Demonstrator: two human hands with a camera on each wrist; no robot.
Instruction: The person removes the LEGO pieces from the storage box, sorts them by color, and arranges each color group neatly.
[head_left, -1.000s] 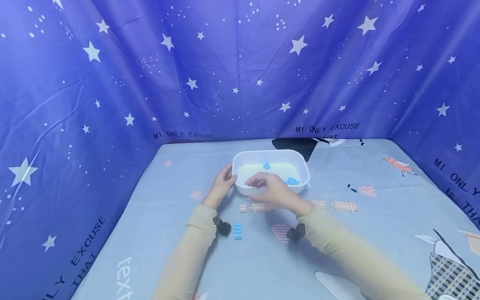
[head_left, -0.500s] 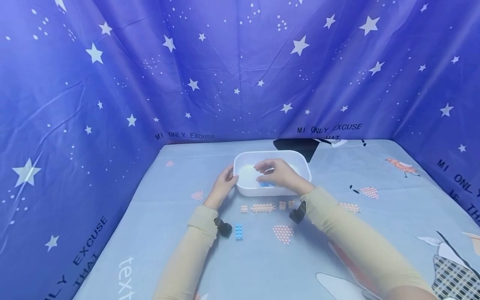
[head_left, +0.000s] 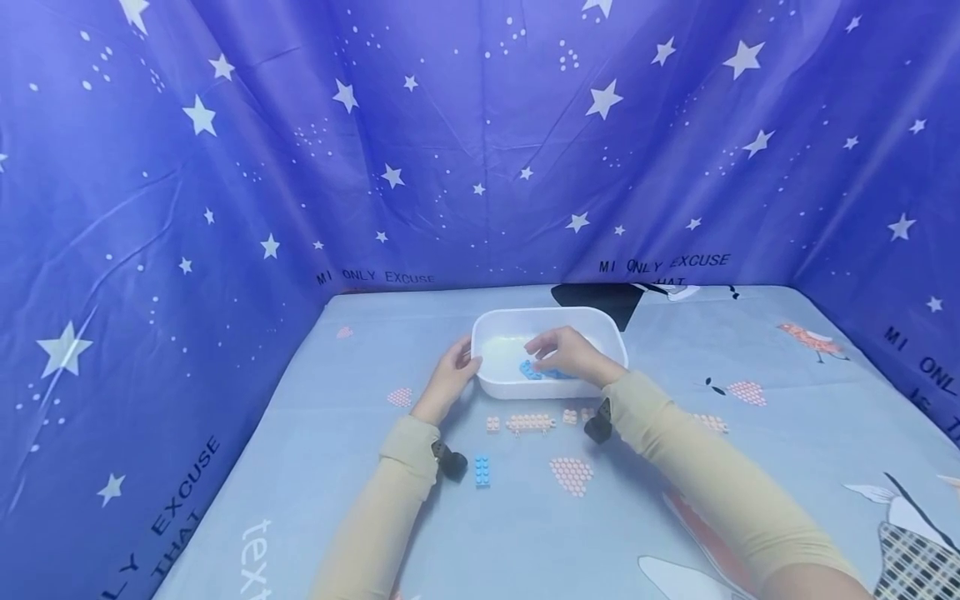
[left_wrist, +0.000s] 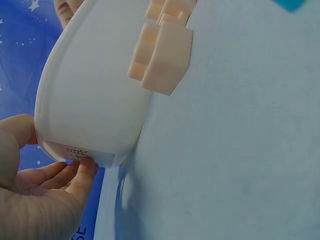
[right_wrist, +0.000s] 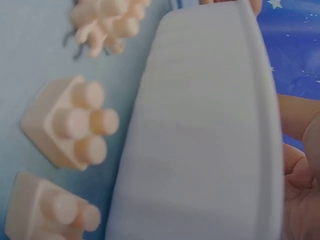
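A white plastic container (head_left: 517,389) stands on the cloth-covered table. My left hand (head_left: 450,375) holds its left end, thumb at the rim and fingertips against the label (left_wrist: 75,152) on the outer wall. Inside the container is my right hand (head_left: 572,354), its fingers loosely bent with a gap between thumb and index finger. Blue building bricks (head_left: 529,370) lie at that thumb, partly covered by the hand. The container's wall hides the right fingertips in the right wrist view, where part of the hand (right_wrist: 302,165) shows beyond the rim.
Along the container's front lie peach bricks: a small one (head_left: 492,424), a long row with small legs (head_left: 531,423) and two small ones near the right wrist, including one brick (head_left: 570,417). A blue brick (head_left: 482,472) lies nearer. A starry curtain (head_left: 480,125) surrounds the table.
My right hand has moved from above the front rim down into the container, over the blue bricks. The left hand keeps its hold on the container. The head view has tilted slightly.
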